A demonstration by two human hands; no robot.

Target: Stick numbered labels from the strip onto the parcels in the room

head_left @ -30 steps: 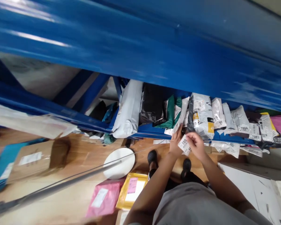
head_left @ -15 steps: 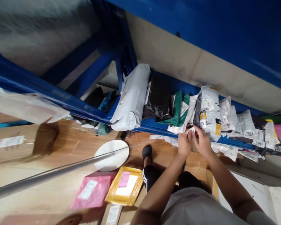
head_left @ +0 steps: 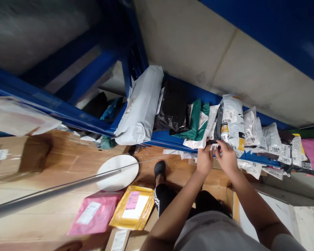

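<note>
Outfit's pretty basic tbh: a plain grey top [head_left: 211, 232], and the right sleeve [head_left: 285, 242] is a short one in what looks like the same grey, while the forearms [head_left: 181, 200], left hand [head_left: 204, 160] and right hand [head_left: 227, 158] are all bare. Down below it's black trousers [head_left: 167, 198] with thin white stripes [head_left: 156, 202] down the outside of the left leg, then a bit of bare ankle [head_left: 159, 179] above a dark clog-style shoe [head_left: 160, 168] with little holes over the toe
</note>
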